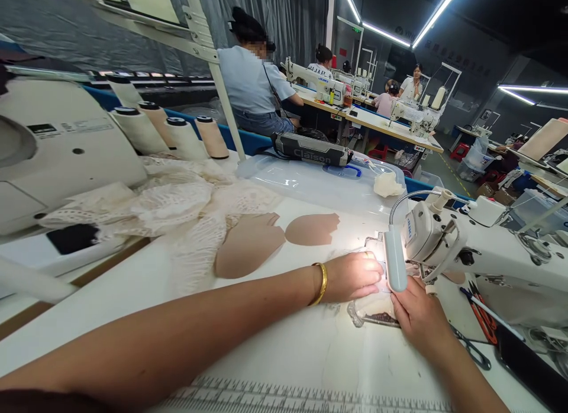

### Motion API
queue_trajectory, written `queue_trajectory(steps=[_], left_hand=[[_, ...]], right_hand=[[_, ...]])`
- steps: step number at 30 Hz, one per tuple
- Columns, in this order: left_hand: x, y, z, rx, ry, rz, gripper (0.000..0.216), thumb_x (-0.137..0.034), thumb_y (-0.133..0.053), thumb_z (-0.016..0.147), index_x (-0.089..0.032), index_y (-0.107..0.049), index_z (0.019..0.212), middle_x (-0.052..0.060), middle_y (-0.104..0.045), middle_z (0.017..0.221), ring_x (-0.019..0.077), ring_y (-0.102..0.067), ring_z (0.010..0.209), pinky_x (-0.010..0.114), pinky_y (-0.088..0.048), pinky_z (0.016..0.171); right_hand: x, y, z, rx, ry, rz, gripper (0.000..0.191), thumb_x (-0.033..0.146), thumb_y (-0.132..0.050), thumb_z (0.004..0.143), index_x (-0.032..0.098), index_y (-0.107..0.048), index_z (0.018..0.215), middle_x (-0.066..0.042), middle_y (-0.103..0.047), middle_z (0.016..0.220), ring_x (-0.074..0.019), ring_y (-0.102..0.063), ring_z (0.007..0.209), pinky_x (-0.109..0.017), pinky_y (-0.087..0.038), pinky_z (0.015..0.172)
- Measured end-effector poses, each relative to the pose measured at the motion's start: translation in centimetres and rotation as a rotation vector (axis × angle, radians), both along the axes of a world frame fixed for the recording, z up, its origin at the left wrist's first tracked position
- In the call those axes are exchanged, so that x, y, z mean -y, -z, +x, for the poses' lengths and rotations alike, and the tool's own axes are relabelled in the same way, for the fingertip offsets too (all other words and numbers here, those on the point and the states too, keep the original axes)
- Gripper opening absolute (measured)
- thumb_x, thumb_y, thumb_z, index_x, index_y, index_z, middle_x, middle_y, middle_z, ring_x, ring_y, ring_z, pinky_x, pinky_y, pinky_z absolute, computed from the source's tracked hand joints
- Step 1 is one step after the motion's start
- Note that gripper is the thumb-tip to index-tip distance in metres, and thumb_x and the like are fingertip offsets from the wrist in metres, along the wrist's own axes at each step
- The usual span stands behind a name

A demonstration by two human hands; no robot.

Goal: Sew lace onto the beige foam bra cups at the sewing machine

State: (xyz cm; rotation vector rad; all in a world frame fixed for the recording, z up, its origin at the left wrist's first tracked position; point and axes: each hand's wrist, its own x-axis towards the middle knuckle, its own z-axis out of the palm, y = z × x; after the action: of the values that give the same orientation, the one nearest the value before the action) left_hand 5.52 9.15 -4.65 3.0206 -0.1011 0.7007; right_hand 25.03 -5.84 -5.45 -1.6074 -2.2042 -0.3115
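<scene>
My left hand (357, 276), with a gold bangle on its wrist, reaches to the lit work area of a white sewing machine (483, 241). Its fingers are closed on a piece of pale lace fabric (370, 303). From the right, my right hand (419, 312) pinches the fabric's other side, close to the machine's needle area. A grey lamp head (394, 262) hides part of the fabric and some fingertips. Two tan cut pieces, a larger one (248, 247) and a smaller one (312, 229), lie flat left of my hands.
Cream lace (177, 194) is heaped at left, beside thread cones (142, 129). Behind stands a clear plastic lid (284, 176) bearing a Claison-marked case (313, 149). Orange-handled scissors (483, 315) and a black phone-like slab (532, 365) lie at right. A ruler (284, 395) spans the front. Other people sit at machines beyond.
</scene>
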Motion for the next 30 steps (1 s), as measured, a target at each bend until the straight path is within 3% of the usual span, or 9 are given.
queue_trajectory(steps=[10,13,19,25,30], left_hand=[[0.4,-0.9,-0.2,-0.014,-0.05,-0.013,0.017,-0.017,-0.053,0.097,-0.021,-0.069,0.098,0.008,-0.07,0.109,0.023,-0.06,0.102,0.04,-0.044,0.099],[0.3,-0.7,-0.2,-0.02,-0.017,-0.021,0.026,-0.012,-0.055,0.091,-0.025,-0.069,0.108,0.007,-0.071,0.106,0.0224,-0.061,0.102,0.042,-0.043,0.102],[-0.4,0.1,-0.1,0.032,0.032,0.033,0.032,-0.009,-0.057,0.088,-0.028,-0.07,0.11,0.006,-0.072,0.105,0.0214,-0.063,0.099,0.042,-0.042,0.099],[-0.7,0.0,-0.2,0.05,-0.043,0.018,0.032,-0.007,-0.06,0.086,-0.03,-0.073,0.105,0.004,-0.074,0.1,0.0199,-0.063,0.095,0.039,-0.039,0.096],[-0.4,-0.5,0.1,0.02,-0.103,-0.029,0.015,-0.013,-0.063,0.085,-0.025,-0.071,0.09,0.005,-0.072,0.094,0.0215,-0.06,0.09,0.04,-0.039,0.092]], right_hand=[[0.2,-0.4,0.2,0.043,-0.046,0.002,0.026,0.009,-0.046,0.092,0.025,-0.065,0.1,-0.006,-0.063,0.087,-0.0208,-0.059,0.079,-0.028,-0.036,0.052],[0.3,-0.6,0.3,0.05,-0.042,-0.002,0.028,0.008,-0.046,0.092,0.025,-0.066,0.103,-0.006,-0.065,0.092,-0.0204,-0.058,0.078,-0.029,-0.036,0.053],[0.3,-0.5,0.2,0.047,-0.031,-0.017,0.03,0.008,-0.044,0.092,0.024,-0.066,0.103,-0.006,-0.065,0.09,-0.0212,-0.059,0.081,-0.029,-0.038,0.054],[0.2,-0.2,0.1,0.01,0.004,-0.051,0.026,0.012,-0.042,0.095,0.024,-0.064,0.089,-0.008,-0.067,0.097,-0.0225,-0.062,0.089,-0.028,-0.041,0.055],[0.0,0.0,0.2,-0.043,0.008,-0.033,0.027,0.015,-0.041,0.098,0.024,-0.062,0.084,-0.009,-0.067,0.096,-0.0236,-0.063,0.091,-0.029,-0.046,0.062]])
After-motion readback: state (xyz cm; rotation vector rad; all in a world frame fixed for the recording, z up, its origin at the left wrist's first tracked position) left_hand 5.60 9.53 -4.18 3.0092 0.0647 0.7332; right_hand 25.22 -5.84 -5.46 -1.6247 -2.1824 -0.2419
